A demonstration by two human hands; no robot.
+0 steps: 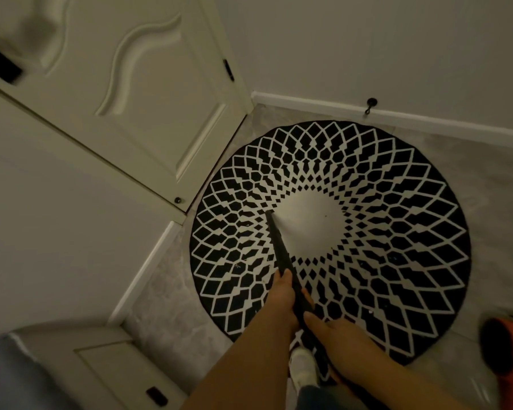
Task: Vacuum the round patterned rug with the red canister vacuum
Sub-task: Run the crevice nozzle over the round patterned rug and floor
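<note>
A round black-and-white patterned rug (397, 232) lies on the grey floor near the corner. A thin black vacuum wand (279, 244) slants across it, its tip at the left edge of the rug's white centre. My left hand (283, 297) grips the wand higher up, and my right hand (335, 335) grips it lower down, closer to my body. The red canister vacuum (507, 347) shows only partly at the right edge, blurred.
A cream panelled door (137, 93) stands at the left behind the rug. White skirting (397, 116) runs along the far wall with a black door stop (370, 103). A cabinet (107, 362) sits at the lower left. My white shoe (302, 368) rests on the rug's near edge.
</note>
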